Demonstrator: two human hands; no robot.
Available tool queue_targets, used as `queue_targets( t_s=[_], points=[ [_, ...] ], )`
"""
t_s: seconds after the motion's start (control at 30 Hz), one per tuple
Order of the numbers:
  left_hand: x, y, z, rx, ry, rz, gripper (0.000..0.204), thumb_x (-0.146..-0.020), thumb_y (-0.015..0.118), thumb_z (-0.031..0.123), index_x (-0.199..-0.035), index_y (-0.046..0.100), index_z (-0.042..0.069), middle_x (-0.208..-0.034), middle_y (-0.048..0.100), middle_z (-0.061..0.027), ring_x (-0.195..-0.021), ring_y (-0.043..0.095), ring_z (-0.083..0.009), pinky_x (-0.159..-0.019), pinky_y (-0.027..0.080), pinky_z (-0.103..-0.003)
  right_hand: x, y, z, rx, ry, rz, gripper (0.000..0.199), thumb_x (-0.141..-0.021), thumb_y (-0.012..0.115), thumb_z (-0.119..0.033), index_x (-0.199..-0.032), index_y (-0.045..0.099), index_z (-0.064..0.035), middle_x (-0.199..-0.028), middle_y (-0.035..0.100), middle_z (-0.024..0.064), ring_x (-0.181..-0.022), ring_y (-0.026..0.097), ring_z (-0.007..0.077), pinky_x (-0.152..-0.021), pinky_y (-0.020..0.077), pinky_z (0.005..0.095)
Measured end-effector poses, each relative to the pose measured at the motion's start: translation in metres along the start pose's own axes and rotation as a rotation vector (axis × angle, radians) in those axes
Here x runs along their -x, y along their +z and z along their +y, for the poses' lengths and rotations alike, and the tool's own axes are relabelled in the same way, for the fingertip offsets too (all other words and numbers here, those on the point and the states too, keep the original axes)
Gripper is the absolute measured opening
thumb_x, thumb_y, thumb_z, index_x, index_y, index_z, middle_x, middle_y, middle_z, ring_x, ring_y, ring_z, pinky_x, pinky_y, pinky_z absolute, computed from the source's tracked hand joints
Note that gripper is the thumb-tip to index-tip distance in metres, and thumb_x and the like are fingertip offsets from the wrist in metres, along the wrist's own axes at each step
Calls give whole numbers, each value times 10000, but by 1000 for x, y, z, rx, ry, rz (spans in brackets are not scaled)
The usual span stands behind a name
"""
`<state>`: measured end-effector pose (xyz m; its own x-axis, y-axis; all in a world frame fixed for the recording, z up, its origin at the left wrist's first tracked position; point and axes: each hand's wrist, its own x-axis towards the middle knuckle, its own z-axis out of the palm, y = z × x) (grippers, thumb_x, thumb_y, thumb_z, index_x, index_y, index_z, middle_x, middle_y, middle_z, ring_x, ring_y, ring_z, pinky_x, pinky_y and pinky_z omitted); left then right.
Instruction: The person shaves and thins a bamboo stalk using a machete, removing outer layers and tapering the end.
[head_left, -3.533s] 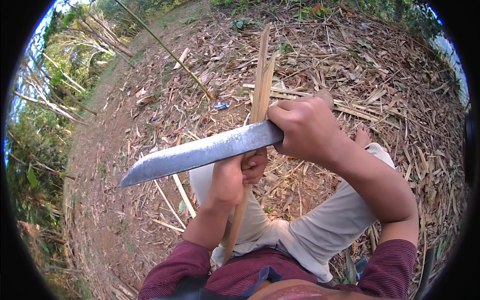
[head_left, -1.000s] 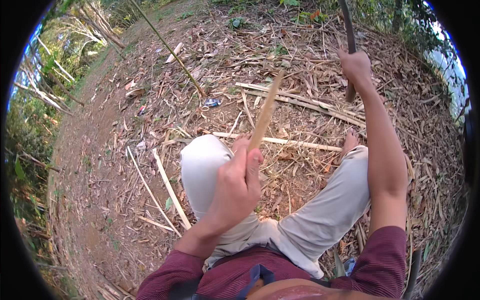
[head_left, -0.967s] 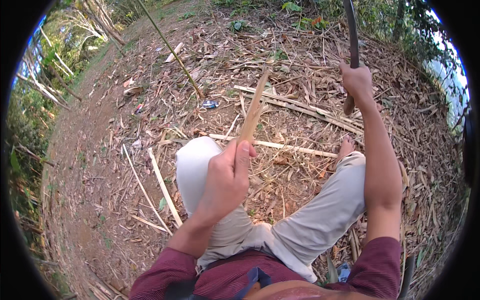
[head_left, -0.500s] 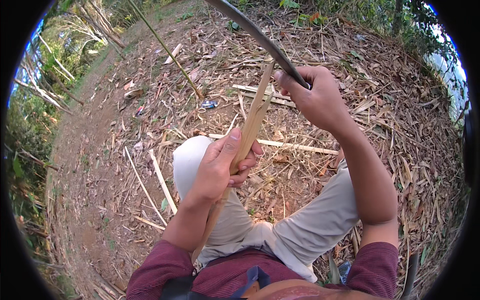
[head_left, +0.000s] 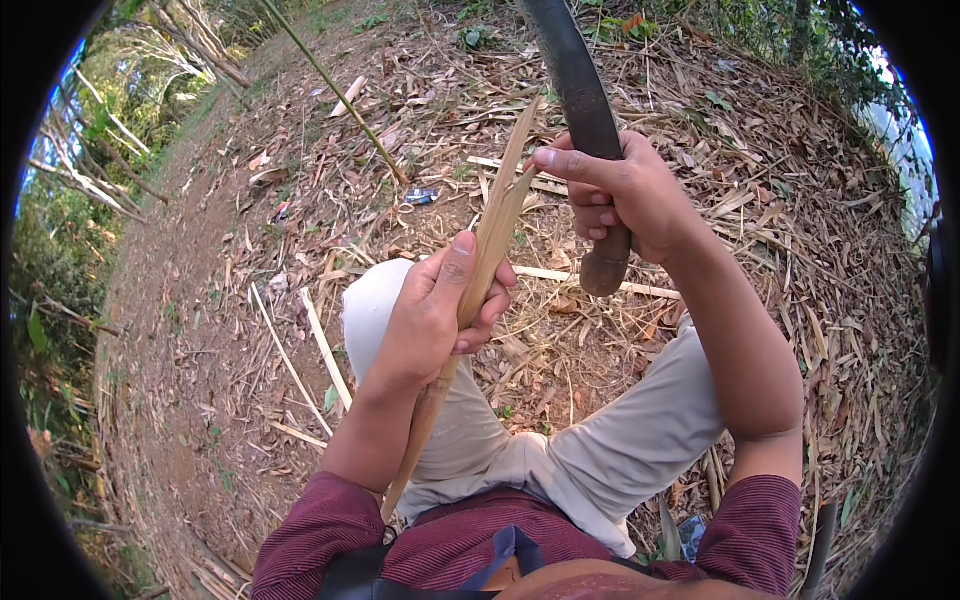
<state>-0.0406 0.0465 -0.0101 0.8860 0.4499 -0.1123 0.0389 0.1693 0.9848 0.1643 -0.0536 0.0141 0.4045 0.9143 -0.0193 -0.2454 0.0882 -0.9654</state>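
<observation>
The left hand [head_left: 432, 315] clasps a bamboo strip [head_left: 478, 270] upright over the knee, its split tip just above the fist. The right hand [head_left: 630, 200] grips a knife [head_left: 580, 100] beside that tip, blade raised.

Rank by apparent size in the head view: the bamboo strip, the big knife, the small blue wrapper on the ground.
1. bamboo strip, longest.
2. big knife, cut off by the frame, so the order of these two is unsure.
3. blue wrapper, smallest; also farthest.
</observation>
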Motion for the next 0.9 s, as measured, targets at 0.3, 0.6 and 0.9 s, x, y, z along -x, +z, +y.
queue_targets(
  t_s=[0.3, 0.6, 0.9],
  points=[
    [0, 8, -5, -26, 93, 81, 487, -1075, 348, 409, -1076, 586, -16, -744, 604, -54, -437, 468, -51, -377, 357, -187, 1, 4, 3, 87, -58, -11, 203, -899, 725, -195, -885, 614, -26, -600, 479, -44, -478, 437, 53, -440, 356, 249],
    [0, -1, -6, -45, 33, 52, 445, -1068, 417, 352, -1001, 637, -29, -709, 516, 2, -463, 380, -19, -402, 322, -176, -2, 7, 6, 69, -34, 2, 241, -890, 749, -217, -955, 577, -62, -587, 410, -69, -467, 379, 37, -430, 329, 237],
    [0, -2, -8, -76, 40, 27, 477, -1076, 359, 353, -1052, 607, -54, -730, 552, -51, -476, 461, -68, -407, 361, -185, -2, 6, 7, 73, -68, 0, 183, -901, 712, -174, -889, 603, -29, -607, 489, -39, -488, 438, 52, -452, 356, 240]
  ],
)
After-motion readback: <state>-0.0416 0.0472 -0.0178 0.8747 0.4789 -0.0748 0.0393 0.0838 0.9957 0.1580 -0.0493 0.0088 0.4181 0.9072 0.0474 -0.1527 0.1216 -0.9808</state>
